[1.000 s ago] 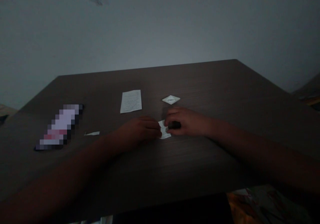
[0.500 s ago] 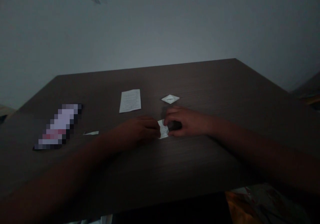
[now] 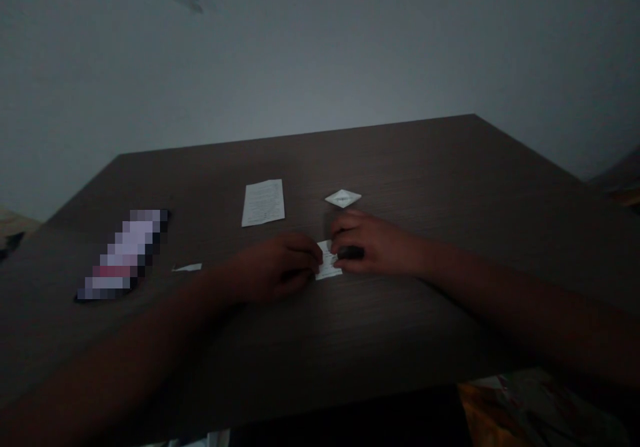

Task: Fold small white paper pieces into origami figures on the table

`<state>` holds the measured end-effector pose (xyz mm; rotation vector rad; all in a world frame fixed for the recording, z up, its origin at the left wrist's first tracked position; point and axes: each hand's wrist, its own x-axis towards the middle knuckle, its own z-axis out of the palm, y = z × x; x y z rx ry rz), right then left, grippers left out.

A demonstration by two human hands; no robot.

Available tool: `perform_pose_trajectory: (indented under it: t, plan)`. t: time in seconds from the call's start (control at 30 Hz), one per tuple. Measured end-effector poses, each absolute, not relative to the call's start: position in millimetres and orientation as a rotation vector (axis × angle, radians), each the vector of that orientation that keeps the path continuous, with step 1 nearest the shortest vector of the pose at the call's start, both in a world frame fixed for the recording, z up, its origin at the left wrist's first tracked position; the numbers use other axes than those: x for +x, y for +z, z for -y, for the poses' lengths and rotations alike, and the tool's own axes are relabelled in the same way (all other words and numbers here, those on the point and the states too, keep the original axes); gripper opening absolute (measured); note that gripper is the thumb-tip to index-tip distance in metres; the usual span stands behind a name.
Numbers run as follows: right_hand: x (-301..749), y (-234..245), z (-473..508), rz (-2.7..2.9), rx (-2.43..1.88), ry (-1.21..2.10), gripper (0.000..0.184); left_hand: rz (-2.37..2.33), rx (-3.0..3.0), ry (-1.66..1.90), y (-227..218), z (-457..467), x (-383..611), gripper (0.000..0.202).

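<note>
The room is dim. On a dark wooden table (image 3: 450, 187) my two hands meet over a small white printed paper slip (image 3: 327, 264). My left hand (image 3: 280, 264) has its fingers curled, their tips pinching the slip's left edge. My right hand (image 3: 373, 244) presses on the slip's right side with bent fingers, and a small dark thing shows under its thumb. Most of the slip is hidden by both hands.
A larger white paper sheet (image 3: 263, 202) lies flat beyond my left hand. A small folded white paper diamond (image 3: 343, 198) sits just beyond my right hand. A thin white paper strip (image 3: 187, 268) and a blurred-out flat object (image 3: 124, 254) lie to the left.
Both hands stay on the slip; my left fingers have curled up a little more at its edge. The view shifted slightly.
</note>
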<state>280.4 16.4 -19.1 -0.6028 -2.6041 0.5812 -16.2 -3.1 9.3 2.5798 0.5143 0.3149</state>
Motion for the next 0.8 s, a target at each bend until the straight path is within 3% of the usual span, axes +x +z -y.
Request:
perform_pose_trajectory:
  t: [0.37, 0.6, 0.73, 0.8]
  plan:
    - [279, -19, -15, 2.615, -0.651, 0.535, 0.008, -0.808, 2.666, 0.380, -3, 0, -14, 0.015]
    - [278, -21, -10, 2.592, -0.764, 0.498, 0.010, -1.007, 2.632, 0.376, -7, 0, -13, 0.025]
    - [276, -22, -8, 2.547, -0.772, 0.506, 0.036, -0.993, 2.592, 0.431, -11, 1, -12, 0.025]
    - [275, -22, -7, 2.531, -0.794, 0.534, 0.039, -0.958, 2.583, 0.453, -12, 2, -12, 0.027]
